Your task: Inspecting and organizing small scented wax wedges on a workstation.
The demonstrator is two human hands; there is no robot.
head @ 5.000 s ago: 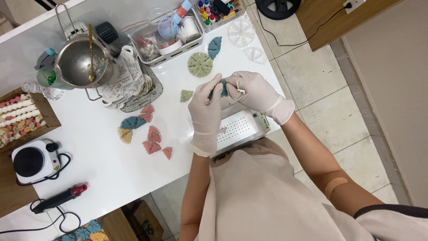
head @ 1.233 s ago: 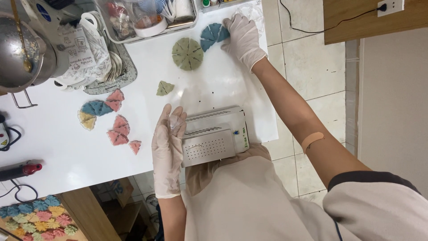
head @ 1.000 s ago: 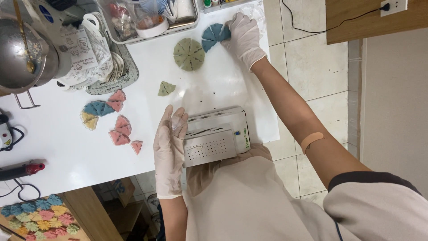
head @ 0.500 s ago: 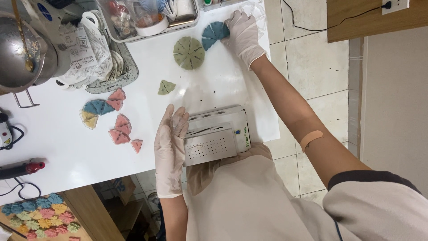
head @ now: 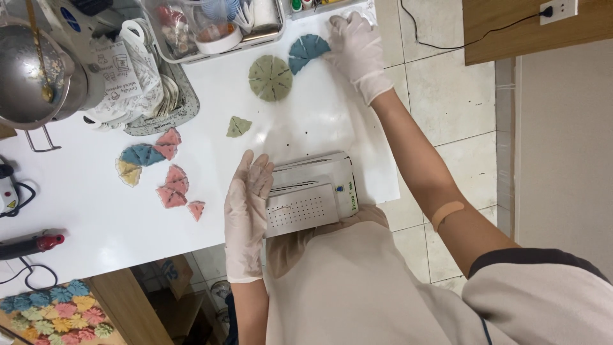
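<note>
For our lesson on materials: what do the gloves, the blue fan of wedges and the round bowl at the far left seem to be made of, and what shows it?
Gloves, as on the right hand: thin whitish latex or vinyl, wrinkled.
Blue fan of wedges: matte, scored lines; probably wax, soap or clay, unclear which.
Bowl: polished metal, likely steel, grey and mirror-like.

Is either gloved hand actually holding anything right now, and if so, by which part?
Nothing is gripped. The right hand rests flat beside the blue wedge-shaped fan piece, touching its edge. The left hand lies open against the white perforated machine.
</note>
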